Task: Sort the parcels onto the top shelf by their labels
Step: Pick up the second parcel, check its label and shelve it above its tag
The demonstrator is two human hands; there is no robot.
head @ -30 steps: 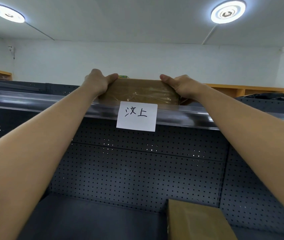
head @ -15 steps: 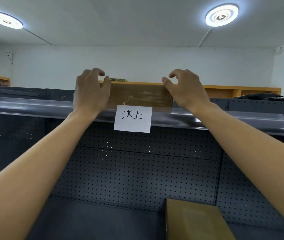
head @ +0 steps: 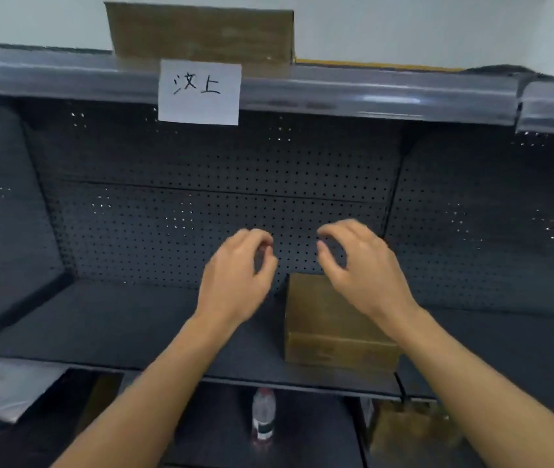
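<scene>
1. Far left, low: a crumpled plastic sheet (head: 2, 390) hangs at the front corner of the middle shelf (head: 107, 325).
2. Top shelf (head: 66, 76): grey front rail runs across the upper frame. A white paper label (head: 199, 92) with handwritten characters is fixed to the rail, left of centre.
3. Brown parcel (head: 201, 32) sits on the top shelf, directly above and behind the label, front face toward the camera.
4. Left hand (head: 235, 282): raised in front of the dark pegboard back panel (head: 167, 170), fingers curled loosely, grip empty, touching nothing.
5. Below, on the lower shelf: a clear water bottle (head: 263, 417) stands upright.
6. Second brown box (head: 333, 329) rests on the middle shelf, right of centre, its front flush near the shelf edge.
7. Right hand (head: 366, 271): held over the back part of that box, fingers bent and spread, grip empty; whether it touches the box, cannot tell.
8. Lower right: a blurred brown shape (head: 410, 430), too smeared to identify.
</scene>
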